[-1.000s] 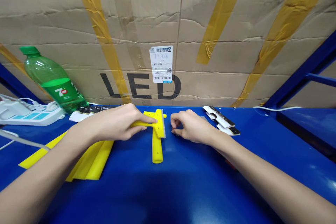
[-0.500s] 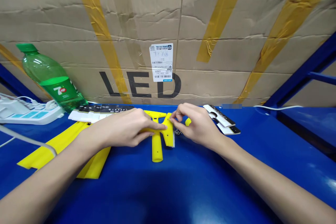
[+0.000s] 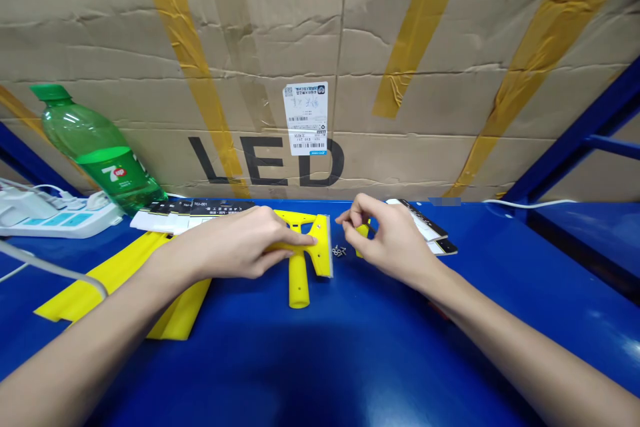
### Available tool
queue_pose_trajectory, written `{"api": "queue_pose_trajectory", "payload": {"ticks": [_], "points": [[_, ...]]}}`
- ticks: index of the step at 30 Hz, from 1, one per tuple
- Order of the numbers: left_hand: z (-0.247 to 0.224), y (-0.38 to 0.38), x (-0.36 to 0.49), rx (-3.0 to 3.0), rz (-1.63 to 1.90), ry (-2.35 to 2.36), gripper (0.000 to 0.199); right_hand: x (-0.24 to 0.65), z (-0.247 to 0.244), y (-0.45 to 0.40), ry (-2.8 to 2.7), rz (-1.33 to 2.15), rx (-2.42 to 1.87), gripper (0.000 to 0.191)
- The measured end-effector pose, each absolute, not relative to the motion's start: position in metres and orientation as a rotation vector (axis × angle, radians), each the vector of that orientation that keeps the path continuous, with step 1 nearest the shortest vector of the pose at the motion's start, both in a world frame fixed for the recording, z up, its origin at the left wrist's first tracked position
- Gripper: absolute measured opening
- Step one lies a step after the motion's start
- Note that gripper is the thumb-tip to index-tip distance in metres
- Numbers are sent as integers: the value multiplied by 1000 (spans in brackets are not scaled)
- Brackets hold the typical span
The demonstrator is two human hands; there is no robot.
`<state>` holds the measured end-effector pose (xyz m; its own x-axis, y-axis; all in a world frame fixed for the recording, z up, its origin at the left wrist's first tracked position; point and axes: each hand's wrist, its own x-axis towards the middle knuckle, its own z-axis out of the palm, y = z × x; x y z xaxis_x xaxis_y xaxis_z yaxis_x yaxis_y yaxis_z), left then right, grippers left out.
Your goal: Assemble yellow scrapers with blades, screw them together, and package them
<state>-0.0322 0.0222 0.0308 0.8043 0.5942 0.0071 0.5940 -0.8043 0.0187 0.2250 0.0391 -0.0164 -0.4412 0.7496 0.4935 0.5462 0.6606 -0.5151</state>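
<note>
A yellow scraper [image 3: 299, 283] lies on the blue table, its head with a thin pale blade edge facing right. My left hand [image 3: 250, 240] is closed around the scraper's neck, with the index finger pressed flat on its head. A small screw [image 3: 319, 227] shows in the upper hole of the head. My right hand [image 3: 383, 233] hovers just right of the blade, thumb and index finger curled but apart, nothing visible between them. Loose small screws [image 3: 339, 251] lie between blade and right hand. A yellow piece [image 3: 362, 237] is partly hidden behind that hand.
Yellow flat parts [image 3: 100, 273] and black-and-white cards [image 3: 200, 208] lie at the left, partly under my left arm. More cards [image 3: 435, 233] lie at the right. A green bottle [image 3: 113, 160] and a power strip [image 3: 75, 217] stand back left. A cardboard box [image 3: 280, 27] walls the back.
My right hand has drawn back to the right from the scraper head, uncovering the screw in it and the loose screws. The scraper head has turned slightly. My left hand has stayed in place.
</note>
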Motion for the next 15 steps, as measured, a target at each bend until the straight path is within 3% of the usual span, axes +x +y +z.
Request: {"api": "queue_pose_trajectory", "payload": {"ticks": [5,15], "points": [[29,28,-39,2943,59,987,39,228,-22,48,-2466,359,-1204,22],[33,27,-37,2947,13,974,38,222,-20,51,-2653,303,-1079,20]]}}
